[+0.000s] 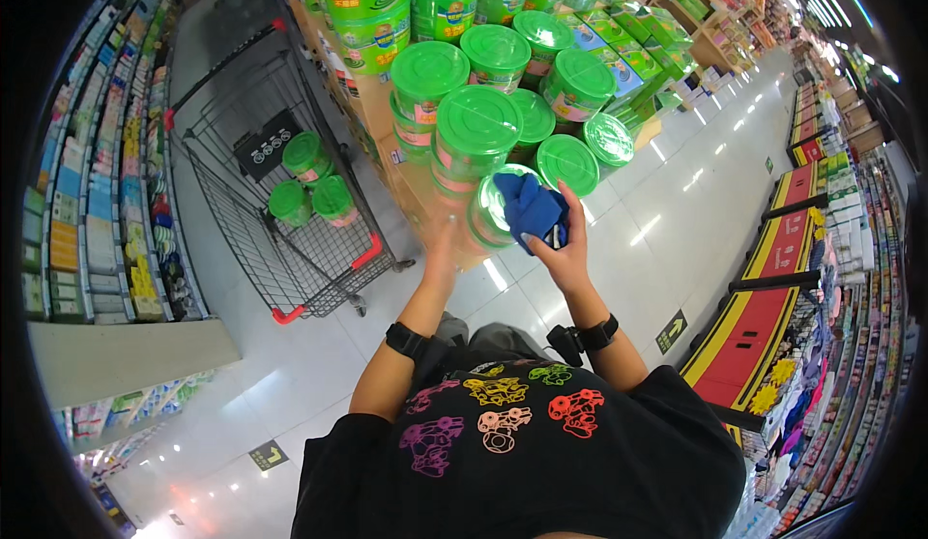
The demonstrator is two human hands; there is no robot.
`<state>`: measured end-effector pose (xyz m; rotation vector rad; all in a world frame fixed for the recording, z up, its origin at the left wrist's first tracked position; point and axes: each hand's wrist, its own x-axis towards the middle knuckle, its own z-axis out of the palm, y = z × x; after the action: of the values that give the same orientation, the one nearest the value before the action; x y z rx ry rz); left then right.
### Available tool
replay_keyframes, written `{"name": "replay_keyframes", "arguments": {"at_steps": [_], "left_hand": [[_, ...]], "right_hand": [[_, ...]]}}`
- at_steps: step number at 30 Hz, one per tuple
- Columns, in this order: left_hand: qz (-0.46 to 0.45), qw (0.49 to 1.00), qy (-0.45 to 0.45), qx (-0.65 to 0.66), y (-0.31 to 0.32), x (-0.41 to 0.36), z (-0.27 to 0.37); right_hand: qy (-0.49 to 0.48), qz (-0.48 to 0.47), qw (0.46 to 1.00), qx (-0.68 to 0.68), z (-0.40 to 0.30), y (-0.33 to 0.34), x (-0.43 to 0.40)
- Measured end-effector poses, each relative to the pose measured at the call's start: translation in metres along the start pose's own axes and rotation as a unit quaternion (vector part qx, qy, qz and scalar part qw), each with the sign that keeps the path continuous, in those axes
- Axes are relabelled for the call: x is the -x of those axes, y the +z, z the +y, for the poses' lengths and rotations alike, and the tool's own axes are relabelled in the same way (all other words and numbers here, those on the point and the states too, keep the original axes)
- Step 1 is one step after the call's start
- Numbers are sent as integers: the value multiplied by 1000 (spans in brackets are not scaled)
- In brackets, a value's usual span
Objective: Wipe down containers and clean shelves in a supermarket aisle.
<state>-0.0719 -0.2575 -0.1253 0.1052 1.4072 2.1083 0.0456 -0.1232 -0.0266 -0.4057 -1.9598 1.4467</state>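
My right hand [569, 245] grips a bunched blue cloth [533, 205]. The cloth is against a clear plastic tub with a green lid [493, 202] at the near corner of a display, and covers part of that lid. To the left of this tub is my left hand [438, 245], blurred, its fingers hard to make out; whether it touches the tub I cannot tell. Just beyond stands a stacked green-lidded tub [478, 122], with several more around it, among them a tub [569, 165] to the right.
A wire shopping cart [239, 198] with red corners stands at left, holding three green-lidded tubs [304, 151]. Taller stacks of green tubs [370, 17] rise behind, beside green boxes [634, 53]. Stocked shelves [101, 176] line the left; red-and-yellow display bins [747, 336] line the right.
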Motion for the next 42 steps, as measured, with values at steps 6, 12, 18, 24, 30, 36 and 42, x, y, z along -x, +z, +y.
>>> {"name": "replay_keyframes", "arguments": {"at_steps": [6, 12, 18, 24, 30, 36, 42], "left_hand": [[-187, 982, -35, -9, 9, 71, 25], [-144, 986, -59, 63, -6, 151, 20], [61, 993, -79, 70, -39, 206, 18], [45, 996, 52, 56, -97, 231, 25], [134, 980, 83, 121, -157, 247, 63], [199, 952, 41, 229, -248, 253, 98], [238, 963, 24, 123, -318, 236, 142]], "right_hand": [[58, -107, 972, -203, -23, 12, 38], [143, -217, 938, -230, -23, 15, 98], [120, -269, 936, -192, -1, 48, 146], [336, -303, 824, -342, -31, 98, 167], [151, -382, 891, -192, -15, 187, 163], [-29, -357, 909, -212, -62, 296, 169], [280, -353, 832, -324, -46, 367, 150]]}}
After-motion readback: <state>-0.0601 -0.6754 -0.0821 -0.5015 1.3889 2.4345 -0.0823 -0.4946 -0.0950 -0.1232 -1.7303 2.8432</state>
